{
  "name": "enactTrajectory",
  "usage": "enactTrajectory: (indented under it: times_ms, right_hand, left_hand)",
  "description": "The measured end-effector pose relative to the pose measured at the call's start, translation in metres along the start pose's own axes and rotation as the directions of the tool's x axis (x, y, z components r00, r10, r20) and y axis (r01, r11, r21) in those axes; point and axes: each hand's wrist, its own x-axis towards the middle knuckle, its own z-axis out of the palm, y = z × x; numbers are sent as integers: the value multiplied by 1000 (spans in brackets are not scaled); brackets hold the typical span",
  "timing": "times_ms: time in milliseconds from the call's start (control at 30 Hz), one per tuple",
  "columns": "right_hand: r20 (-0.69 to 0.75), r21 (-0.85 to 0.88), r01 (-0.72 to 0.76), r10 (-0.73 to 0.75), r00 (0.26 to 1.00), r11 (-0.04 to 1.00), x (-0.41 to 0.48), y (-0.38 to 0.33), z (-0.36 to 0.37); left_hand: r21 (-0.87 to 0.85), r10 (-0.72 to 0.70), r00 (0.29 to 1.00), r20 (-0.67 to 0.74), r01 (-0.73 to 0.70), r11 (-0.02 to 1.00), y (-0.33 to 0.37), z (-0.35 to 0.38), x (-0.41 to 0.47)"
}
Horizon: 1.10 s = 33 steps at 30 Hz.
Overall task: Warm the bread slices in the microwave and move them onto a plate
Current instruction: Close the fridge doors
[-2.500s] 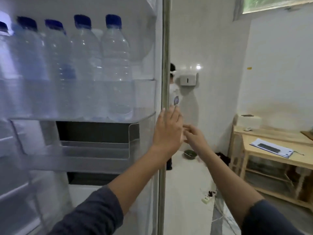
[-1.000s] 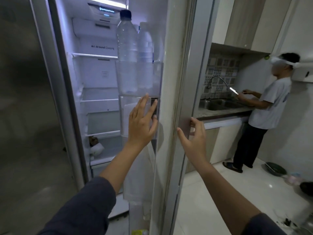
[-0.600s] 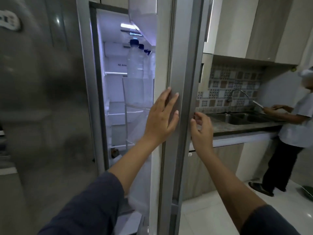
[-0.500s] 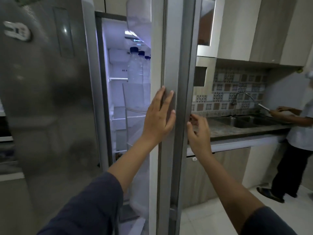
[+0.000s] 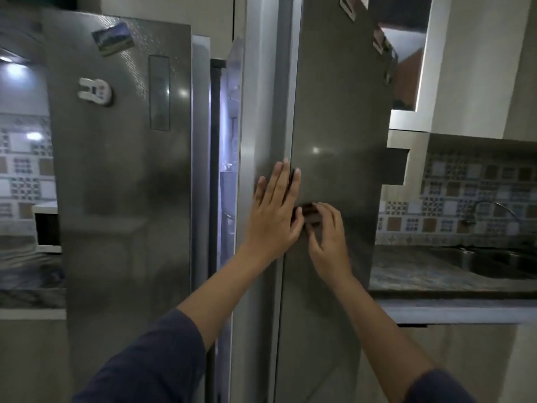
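Swung nearly shut, fridge door (image 5: 334, 112) hides its inside; right hand (image 5: 328, 242) blurred.

Dim kitchen, seen from my remote seat: a steel two-door refrigerator (image 5: 122, 199) fills the view, white interior light (image 5: 225, 126) spilling past its right door (image 5: 334, 112) (magnets (image 5: 112, 39) dot the left one). At right I make out a patterned tile backsplash (image 5: 453, 199), a curved faucet (image 5: 494, 206) over a steel sink (image 5: 494, 263), a mottled stone countertop (image 5: 412, 274) and pale upper cabinets (image 5: 476, 68) edged by a lit strip (image 5: 425, 53).
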Motion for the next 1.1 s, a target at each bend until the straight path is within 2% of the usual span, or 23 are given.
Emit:
enactTrajectory:
  times_ms: [133, 367, 667, 800, 967, 1100]
  right_hand:
    - [-37, -21, 31, -32, 999, 999, 31, 26, 18]
    - [48, -104, 114, -109, 993, 988, 50, 53, 57]
    - [4, -204, 73, -73, 997, 976, 68, 64, 124]
    - [26, -277, 40, -34, 999, 960, 77, 69, 148]
    - [92, -382, -44, 85, 992, 923, 84, 74, 170]
    - [120, -471, -57, 128, 984, 880, 94, 77, 181]
  left_hand:
    - [83, -45, 998, -31, 48, 995, -20, 19, 4]
    - [228, -5, 1000, -8, 6, 974, -67, 43, -2]
    - [152, -64, 990, 128, 44, 987, -122, 90, -25]
    - [116, -78, 984, 158, 60, 991, -151, 111, -23]
    - [83, -79, 952, 296, 57, 995, -180, 136, -26]
    - [61, -91, 924, 372, 74, 995, -197, 150, -25]
